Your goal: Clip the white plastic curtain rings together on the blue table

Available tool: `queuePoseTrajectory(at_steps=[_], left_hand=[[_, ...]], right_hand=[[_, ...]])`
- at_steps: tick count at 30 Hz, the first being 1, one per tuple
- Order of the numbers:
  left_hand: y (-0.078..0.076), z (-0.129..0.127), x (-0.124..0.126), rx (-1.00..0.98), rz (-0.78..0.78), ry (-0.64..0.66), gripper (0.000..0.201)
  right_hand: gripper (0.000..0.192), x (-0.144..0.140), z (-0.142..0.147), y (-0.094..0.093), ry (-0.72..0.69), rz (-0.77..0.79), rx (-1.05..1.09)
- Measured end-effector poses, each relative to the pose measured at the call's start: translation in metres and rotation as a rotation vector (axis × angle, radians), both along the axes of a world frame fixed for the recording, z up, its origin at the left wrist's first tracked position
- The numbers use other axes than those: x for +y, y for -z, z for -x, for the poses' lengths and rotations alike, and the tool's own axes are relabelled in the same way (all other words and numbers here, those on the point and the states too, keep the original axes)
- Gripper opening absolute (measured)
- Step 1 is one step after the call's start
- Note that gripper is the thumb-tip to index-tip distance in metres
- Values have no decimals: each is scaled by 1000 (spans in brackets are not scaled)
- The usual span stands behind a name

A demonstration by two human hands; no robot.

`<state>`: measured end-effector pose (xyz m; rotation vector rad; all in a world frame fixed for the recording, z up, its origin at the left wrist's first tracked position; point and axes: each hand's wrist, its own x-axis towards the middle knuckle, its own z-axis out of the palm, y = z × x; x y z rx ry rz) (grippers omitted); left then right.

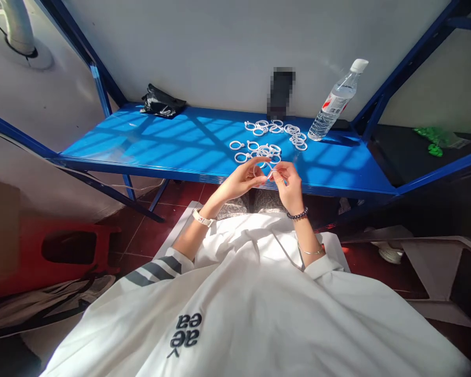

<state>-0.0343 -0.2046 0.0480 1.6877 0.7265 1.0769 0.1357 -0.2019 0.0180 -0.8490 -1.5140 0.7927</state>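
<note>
Working right at the front edge of the blue table (160, 152), both hands meet just past the lip. Left half of the tabletop is open; loose white rings (265, 139) cluster right of centre, water bottle (335, 102) leaning behind them, black bag (160, 103) at the back left. Left hand (245, 180) and right hand (288, 183) each have the grip pinched on one small white ring (270, 174) between them; fingers hide most of it, shape hard to read. Wrists bent in, forearms converging from the lap.
</note>
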Motion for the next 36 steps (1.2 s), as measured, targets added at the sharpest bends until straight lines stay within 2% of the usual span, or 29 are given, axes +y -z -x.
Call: queuePoseTrajectory(at_steps=[4,8,14,19,24,30,36], left_hand=[[5,0,49,56,-7,-46,51],[17,7,73,153,-85,-49,54],[31,21,68,266,-161,-174,58],[24,17,58,419,-294,-106,53],[22,11,54,642,-461,-118,50],[33,10,57,779,-502,-128,50],[34,10,57,827,-544,-130,51]], right_hand=[[30,44,0,6,23,2,-49],[30,71,2,15,20,-9,-128],[21,70,5,13,-43,-72,-295],[17,52,-12,18,44,-73,-284],[16,36,-25,28,62,-50,-304],[19,35,-24,36,44,-62,-279],[20,37,-25,40,53,-108,-333]])
